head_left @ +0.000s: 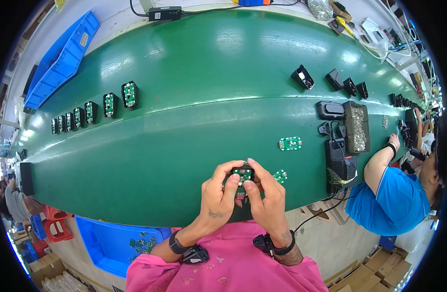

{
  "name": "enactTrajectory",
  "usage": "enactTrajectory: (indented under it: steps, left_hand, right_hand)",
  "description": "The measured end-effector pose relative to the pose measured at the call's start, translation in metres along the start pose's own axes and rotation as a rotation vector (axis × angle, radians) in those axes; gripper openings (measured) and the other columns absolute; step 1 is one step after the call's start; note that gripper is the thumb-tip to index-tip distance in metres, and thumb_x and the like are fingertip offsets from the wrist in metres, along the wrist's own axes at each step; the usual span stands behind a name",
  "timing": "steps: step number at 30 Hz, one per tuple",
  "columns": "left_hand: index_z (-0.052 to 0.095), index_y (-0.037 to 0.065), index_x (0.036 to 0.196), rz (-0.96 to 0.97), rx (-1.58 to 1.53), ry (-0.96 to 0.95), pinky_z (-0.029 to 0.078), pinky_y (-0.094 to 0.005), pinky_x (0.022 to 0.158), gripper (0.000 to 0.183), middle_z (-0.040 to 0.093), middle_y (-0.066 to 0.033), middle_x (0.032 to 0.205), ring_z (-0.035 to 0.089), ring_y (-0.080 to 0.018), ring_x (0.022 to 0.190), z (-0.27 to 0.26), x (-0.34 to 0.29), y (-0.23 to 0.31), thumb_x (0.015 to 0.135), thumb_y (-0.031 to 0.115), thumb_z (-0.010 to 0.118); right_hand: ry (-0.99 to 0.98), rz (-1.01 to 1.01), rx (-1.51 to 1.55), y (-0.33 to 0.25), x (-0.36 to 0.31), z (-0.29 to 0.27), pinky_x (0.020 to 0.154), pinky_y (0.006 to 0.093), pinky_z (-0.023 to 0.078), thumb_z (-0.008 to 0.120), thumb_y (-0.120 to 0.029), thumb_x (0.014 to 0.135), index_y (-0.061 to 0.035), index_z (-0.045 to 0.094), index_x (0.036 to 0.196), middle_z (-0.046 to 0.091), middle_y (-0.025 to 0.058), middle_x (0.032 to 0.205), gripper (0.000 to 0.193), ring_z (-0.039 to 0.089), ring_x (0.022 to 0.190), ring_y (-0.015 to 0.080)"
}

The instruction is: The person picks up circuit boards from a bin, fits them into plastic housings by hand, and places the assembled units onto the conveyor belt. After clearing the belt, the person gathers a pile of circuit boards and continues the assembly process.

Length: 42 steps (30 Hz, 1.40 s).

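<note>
We see a small black case (250, 171) in the lower centre of the frame, just above the near edge of the tabletop (184, 136). Its dark rim surrounds a green circuit board (242, 173) bearing pale and metallic components; much of the board lies under the thumbs, and a small red part (240, 196) shows below it. We find both hands curled partly closed about the case: the left hand (218, 192) grips its left side, and the right hand (266, 194) its right, with the thumbs over the front and the fingertips nearly meeting at the top.

Just beside the right hand we note a loose green board (280, 175), partly hidden by the fingers, and above it a second loose board (290, 143), lying flat. At the upper left we count a slanting row of seven black cases (110, 104), each showing a green board. At the upper right we mark four more dark cases (303, 77), and below them a tray (347, 138) of small metallic pieces.
</note>
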<state>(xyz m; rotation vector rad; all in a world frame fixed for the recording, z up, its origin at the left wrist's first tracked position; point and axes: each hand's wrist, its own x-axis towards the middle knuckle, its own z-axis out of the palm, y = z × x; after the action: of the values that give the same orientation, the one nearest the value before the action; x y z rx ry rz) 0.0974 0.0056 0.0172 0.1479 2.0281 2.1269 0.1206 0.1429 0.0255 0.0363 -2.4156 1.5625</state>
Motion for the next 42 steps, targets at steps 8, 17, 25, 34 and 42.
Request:
enactTrajectory:
  steps: [8,17,25,34,42]
  left_hand:
    - [0.058,0.001,0.124,0.344,0.286,0.151,0.051,-0.0268,0.054,0.025,0.067,-0.0123,0.091,0.065,-0.0127,0.064,0.009,0.009,-0.01,0.101,0.011,0.052]
    - [0.059,0.003,0.124,-0.01,0.107,-0.006,0.056,-0.0322,0.064,0.025,0.07,-0.0178,0.102,0.07,-0.0247,0.076,-0.001,0.004,0.009,0.101,0.009,0.053]
    - [0.059,0.004,0.121,0.617,0.312,0.202,0.058,-0.0339,0.064,0.025,0.07,-0.0198,0.109,0.072,-0.0285,0.078,0.006,0.001,-0.011,0.096,0.001,0.058]
    - [0.059,0.001,0.125,0.189,0.203,0.24,0.05,-0.025,0.047,0.028,0.071,-0.0117,0.094,0.063,-0.0118,0.054,-0.03,0.016,-0.005,0.102,0.015,0.054]
    - [0.048,-0.001,0.133,0.101,-0.036,0.55,0.051,-0.0226,0.057,0.038,0.065,-0.0138,0.112,0.065,-0.0113,0.068,-0.078,0.008,-0.006,0.099,0.014,0.055]
  right_hand:
    - [0.02,0.099,-0.015,-0.01,-0.001,0.011,0.072,0.0402,0.055,0.051,-0.013,0.102,0.0024,0.051,0.136,0.067,0.0213,0.104,0.037,0.069,0.086,0.0351]
    - [0.018,0.005,-0.105,0.002,0.001,0.012,0.071,0.0418,0.055,0.051,-0.014,0.102,0.0021,0.051,0.132,0.067,0.0223,0.106,0.034,0.069,0.085,0.0366]
    - [0.169,-0.245,-0.021,0.005,-0.001,0.023,0.061,0.0368,0.051,0.054,-0.008,0.099,-0.0001,0.053,0.128,0.064,0.0176,0.093,0.029,0.063,0.071,0.0298]
    - [-0.178,-0.082,-0.14,-0.013,0.043,0.033,0.061,0.0462,0.051,0.057,-0.009,0.096,-0.0011,0.056,0.12,0.065,0.022,0.079,0.025,0.066,0.069,0.04]
    - [-0.407,-0.042,-0.213,-0.017,0.167,0.105,0.074,0.0545,0.049,0.057,-0.018,0.095,-0.0003,0.059,0.11,0.065,0.0284,0.085,0.023,0.064,0.083,0.0475]
